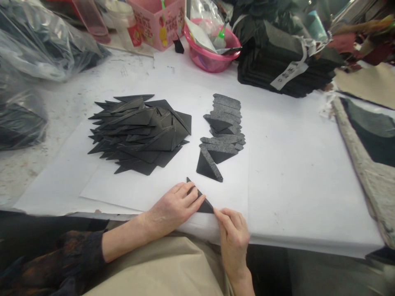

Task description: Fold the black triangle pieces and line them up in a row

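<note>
A black triangular piece lies at the table's front edge under both hands. My left hand rests over its left part, fingers together and pressing on it. The fingertips of my right hand pinch its right corner. Behind my left hand is a big heap of black pointed pieces. To the right of the heap runs an overlapping row of pieces with speckled grey strips. A black triangle with a grey strip along one side lies at the row's near end.
A pink bowl with odds and ends stands at the back, beside a pink box. A tall black stack with a white tag is behind right. Plastic-wrapped bundles lie on the left.
</note>
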`<state>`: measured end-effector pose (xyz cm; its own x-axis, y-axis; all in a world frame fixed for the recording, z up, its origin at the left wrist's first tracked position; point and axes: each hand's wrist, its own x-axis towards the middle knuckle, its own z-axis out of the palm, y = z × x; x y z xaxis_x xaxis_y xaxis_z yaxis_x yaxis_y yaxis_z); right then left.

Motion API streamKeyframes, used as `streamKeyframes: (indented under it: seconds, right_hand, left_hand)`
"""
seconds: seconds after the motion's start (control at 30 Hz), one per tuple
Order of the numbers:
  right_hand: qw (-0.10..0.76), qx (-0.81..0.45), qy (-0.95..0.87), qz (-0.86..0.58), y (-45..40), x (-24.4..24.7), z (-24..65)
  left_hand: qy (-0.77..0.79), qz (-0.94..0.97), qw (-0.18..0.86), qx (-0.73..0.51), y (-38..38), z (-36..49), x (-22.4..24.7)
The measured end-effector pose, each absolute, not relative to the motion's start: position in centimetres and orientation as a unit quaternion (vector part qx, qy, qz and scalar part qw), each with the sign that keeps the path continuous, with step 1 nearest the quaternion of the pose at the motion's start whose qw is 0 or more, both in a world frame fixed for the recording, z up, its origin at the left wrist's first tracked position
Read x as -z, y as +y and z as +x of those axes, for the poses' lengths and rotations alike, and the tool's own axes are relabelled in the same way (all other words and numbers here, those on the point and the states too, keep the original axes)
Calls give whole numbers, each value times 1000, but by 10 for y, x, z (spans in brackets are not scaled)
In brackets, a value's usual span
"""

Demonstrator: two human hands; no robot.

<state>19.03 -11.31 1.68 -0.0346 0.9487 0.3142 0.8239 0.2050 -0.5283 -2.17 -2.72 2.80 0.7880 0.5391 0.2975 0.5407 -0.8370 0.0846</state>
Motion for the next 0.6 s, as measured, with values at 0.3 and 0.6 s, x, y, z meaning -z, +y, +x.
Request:
streamKeyframes:
  seconds: [0.3, 0.6]
  right_hand:
    - [308, -108, -708, -626, -113, -18, 190]
    - [305, -104, -700, -637, -113, -20, 189]
  left_hand:
    - [-244, -955, -21, 169, -21, -11, -28]
    - [-229, -962, -30, 146, -25, -7, -30]
